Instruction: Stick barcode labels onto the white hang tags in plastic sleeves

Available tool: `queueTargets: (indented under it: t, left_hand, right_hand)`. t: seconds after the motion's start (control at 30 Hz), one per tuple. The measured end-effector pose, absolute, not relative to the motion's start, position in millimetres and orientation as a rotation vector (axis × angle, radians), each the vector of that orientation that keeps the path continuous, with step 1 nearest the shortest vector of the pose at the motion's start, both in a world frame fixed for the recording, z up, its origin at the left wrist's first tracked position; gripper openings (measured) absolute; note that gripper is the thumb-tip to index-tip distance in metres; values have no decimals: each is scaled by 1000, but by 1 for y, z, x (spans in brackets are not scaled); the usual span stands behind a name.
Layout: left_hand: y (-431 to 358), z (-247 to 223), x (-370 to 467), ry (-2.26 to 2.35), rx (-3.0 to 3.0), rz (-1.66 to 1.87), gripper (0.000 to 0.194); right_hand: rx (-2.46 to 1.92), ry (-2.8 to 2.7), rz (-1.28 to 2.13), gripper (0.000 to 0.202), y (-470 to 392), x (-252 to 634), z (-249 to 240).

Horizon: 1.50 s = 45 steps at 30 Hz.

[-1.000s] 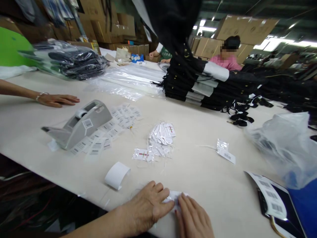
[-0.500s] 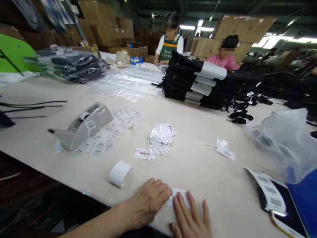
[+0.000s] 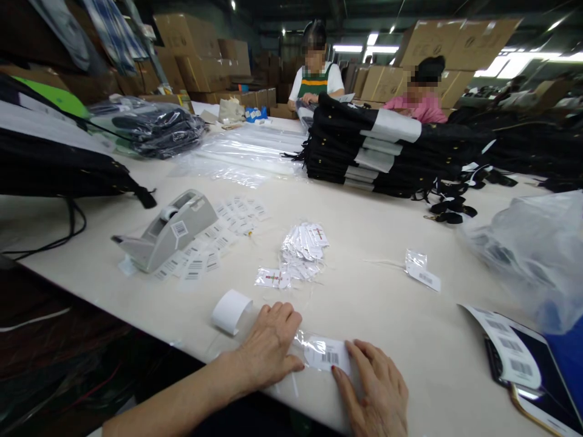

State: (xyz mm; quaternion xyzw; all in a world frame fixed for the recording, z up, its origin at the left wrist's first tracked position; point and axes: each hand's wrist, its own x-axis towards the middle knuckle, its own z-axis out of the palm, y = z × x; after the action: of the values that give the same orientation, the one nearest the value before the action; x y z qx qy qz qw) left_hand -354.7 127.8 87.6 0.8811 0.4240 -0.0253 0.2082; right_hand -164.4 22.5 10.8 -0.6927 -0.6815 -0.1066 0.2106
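- Steadying the barcode tag (image 3: 330,358) is best done from both ends, with light, even pressure; its clear sleeve (image 3: 298,341) can probably be creased if one end is pulled harder.
- The printed face is best left uncovered, so that any skew or trapped bubble can be spotted.
- Any smoothing is best done outward from the middle, with the sleeve backed by the table (image 3: 364,243).
- Tag is placed at the lower centre of the frame, face up, between the left hand (image 3: 268,340) and the right hand (image 3: 378,388).
- Right hand: thumb and index are spread apart, set at the tag's right end; no firm grip is seen.
- Left hand: fingers are bent, placed by the sleeve's left end; whether the film is pinched cannot be told, as the contact is hidden.
- Curled white paper (image 3: 231,311) is seen just beside the left hand, up and to the left.
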Motion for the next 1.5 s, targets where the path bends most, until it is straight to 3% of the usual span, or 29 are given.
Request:
queueTargets:
  t: [0.53, 0.67, 0.77, 0.87, 1.03, 1.2, 1.4, 1.5]
  left_hand:
    - [142, 98, -343, 1214, 2165, -166, 36]
    - [146, 100, -339, 1146, 2083, -186, 15]
    - [147, 104, -338, 1102, 1931, -195, 12]
    - [144, 106, -336, 1098, 1760, -178, 10]
    - [138, 106, -323, 1001, 1292, 118, 21]
    - [134, 109, -326, 911, 1033, 36, 43]
    - [120, 105, -339, 942, 1114, 4, 26]
    - [115, 104, -341, 888, 1184, 18, 28]
  right_hand:
    - [-1800, -1780, -139, 37, 29, -187, 6]
    - [-1694, -1685, -34, 31, 25, -183, 2]
    - [-1659, -1441, 302, 27, 21, -181, 11]
    - [-1647, -1066, 768, 35, 22, -181, 34]
    - [-1463, -674, 1229, 36, 34, -187, 68]
    - [-1474, -446, 1152, 38, 38, -180, 71]
    - [-1459, -313, 1159, 40, 37, -164, 62]
    - [-1422, -254, 1165, 40, 37, -159, 60]
